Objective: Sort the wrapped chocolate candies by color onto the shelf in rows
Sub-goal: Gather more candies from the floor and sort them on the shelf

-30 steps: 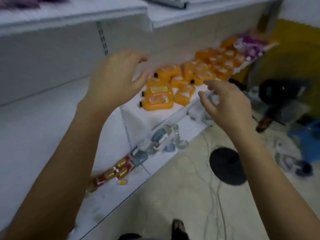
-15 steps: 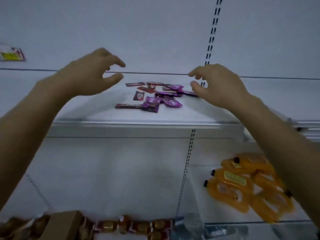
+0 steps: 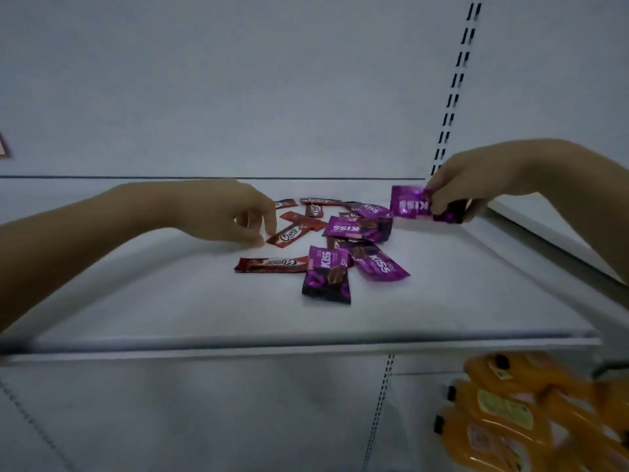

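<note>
Glossy foil candy wrappers (image 3: 369,264); smooth matt shelf (image 3: 204,301).

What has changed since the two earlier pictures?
Both hands reached forward into the pile. The right hand took hold of a purple KISS candy and holds it right of the pile. The left hand came down to the end of a red Choco candy; a grip is not clear. The rest of the pile lies mixed on the shelf as before.

Back wall: you face a plain white panel (image 3: 238,80).
Upright: a slotted strip (image 3: 456,81) runs down it on your right.
Shelf: the white shelf (image 3: 204,318) sits in dim, bluish light.
Below you: orange bottles (image 3: 503,410) lie at lower right.
</note>
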A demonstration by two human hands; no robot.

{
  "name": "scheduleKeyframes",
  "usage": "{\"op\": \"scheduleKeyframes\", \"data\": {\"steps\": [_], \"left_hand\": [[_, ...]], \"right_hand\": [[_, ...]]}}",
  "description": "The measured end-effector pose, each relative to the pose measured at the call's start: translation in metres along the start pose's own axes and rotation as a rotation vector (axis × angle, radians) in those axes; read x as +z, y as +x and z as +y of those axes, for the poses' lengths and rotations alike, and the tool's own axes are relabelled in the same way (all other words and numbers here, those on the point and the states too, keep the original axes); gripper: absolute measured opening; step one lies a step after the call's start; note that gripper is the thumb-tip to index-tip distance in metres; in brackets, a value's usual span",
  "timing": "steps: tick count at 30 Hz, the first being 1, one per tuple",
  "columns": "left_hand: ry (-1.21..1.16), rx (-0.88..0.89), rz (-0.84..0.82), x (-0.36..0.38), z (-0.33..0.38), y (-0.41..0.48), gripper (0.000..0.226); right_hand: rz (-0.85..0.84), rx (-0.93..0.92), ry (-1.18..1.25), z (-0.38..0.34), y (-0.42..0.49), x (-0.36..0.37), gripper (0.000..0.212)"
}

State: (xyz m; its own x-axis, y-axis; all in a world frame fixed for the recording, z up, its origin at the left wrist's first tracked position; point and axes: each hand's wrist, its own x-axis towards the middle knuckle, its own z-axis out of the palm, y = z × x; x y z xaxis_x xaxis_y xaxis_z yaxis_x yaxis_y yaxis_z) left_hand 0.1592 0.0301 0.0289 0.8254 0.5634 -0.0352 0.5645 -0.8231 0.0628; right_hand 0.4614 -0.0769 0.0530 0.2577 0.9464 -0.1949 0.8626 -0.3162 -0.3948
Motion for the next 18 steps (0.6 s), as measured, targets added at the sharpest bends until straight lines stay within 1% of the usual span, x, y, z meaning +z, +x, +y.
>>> {"op": "scheduleKeyframes", "data": {"steps": [1,2,3,4,5,6,7,9,12,14,15,16,17,18], "left_hand": [[-0.032,-0.012,0.037,-0.002,0.003,0.003,0.006],[-0.057,-0.009,0.069,-0.004,0.011,0.004,0.012],[-0.107,-0.015,0.075,-0.005,0.023,0.005,0.031],[-0.148,-0.048,0.035,-0.006,0.038,0.006,0.049],[-0.154,-0.09,-0.02,-0.006,0.054,0.007,0.061],[-0.127,-0.107,-0.077,-0.001,0.065,0.009,0.065],[-0.096,-0.126,-0.118,0.005,0.074,0.011,0.063],[-0.079,-0.158,-0.149,0.01,0.079,0.02,0.058],[-0.279,-0.161,-0.095,-0.001,0.068,0.024,0.053],[-0.467,-0.095,-0.079,-0.011,0.056,0.026,0.039],[-0.545,-0.061,-0.08,-0.015,0.049,0.028,0.034],[-0.566,-0.024,-0.074,-0.017,0.043,0.031,0.031],[-0.559,0.0,-0.063,-0.019,0.04,0.035,0.028],[-0.534,0.027,-0.065,-0.019,0.041,0.04,0.025]], "right_hand": [[0.033,-0.011,0.098,-0.004,0.005,-0.004,0.011],[0.063,-0.017,0.202,-0.009,0.013,-0.005,0.013],[0.077,-0.017,0.29,-0.015,0.023,-0.003,0.017],[0.073,-0.009,0.343,-0.021,0.034,0.002,0.023],[0.058,0.006,0.35,-0.027,0.044,0.009,0.028],[0.043,0.019,0.321,-0.032,0.053,0.017,0.031],[0.026,0.028,0.277,-0.035,0.059,0.024,0.032],[0.019,0.015,0.193,-0.04,0.064,0.036,0.031],[0.12,-0.04,0.152,-0.039,0.065,0.043,0.031],[0.19,-0.077,0.206,-0.038,0.063,0.046,0.035],[0.219,-0.093,0.247,-0.037,0.062,0.046,0.042],[0.241,-0.1,0.284,-0.036,0.061,0.045,0.051],[0.251,-0.103,0.322,-0.036,0.06,0.042,0.054],[0.26,-0.104,0.372,-0.036,0.058,0.038,0.049]]}}
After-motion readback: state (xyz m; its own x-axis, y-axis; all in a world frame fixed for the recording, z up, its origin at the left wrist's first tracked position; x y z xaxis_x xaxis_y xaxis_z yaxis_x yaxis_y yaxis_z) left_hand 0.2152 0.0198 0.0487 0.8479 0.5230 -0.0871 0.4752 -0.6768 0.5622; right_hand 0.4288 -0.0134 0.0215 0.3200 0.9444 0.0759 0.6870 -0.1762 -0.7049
